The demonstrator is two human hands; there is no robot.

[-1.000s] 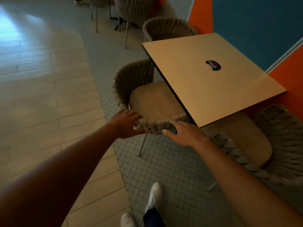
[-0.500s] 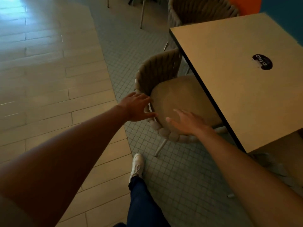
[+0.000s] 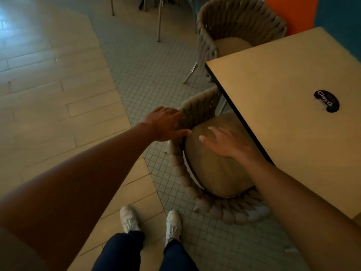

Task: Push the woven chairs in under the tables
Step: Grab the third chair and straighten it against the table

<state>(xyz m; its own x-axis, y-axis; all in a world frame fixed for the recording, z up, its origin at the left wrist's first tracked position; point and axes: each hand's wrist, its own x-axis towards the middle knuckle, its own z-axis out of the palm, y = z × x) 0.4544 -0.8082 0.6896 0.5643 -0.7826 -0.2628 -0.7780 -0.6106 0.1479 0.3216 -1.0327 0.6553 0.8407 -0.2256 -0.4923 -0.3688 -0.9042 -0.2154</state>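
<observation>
A woven chair [image 3: 197,106] with a round tan seat cushion [image 3: 214,173] stands at the left edge of a square tan table [image 3: 283,79]. Its seat is partly beneath the tabletop and its braided back curves round toward me. My left hand [image 3: 166,124] rests on the top of the chair's back, fingers over the weave and thumb along the rim. My right hand [image 3: 224,142] hovers flat just over the cushion, fingers apart and holding nothing. A second woven chair [image 3: 234,18] sits at the table's far side, partly tucked in.
A round dark sticker [image 3: 326,101] sits on the tabletop. My white shoes [image 3: 129,220] stand where wood planks meet small grey tiles. Metal chair legs [image 3: 159,18] show at the top. An orange and blue wall [image 3: 293,12] runs behind the table.
I have stepped round the chair and closer. The chair has turned and slid further beneath the table. My right hand moved from the rim to above the cushion.
</observation>
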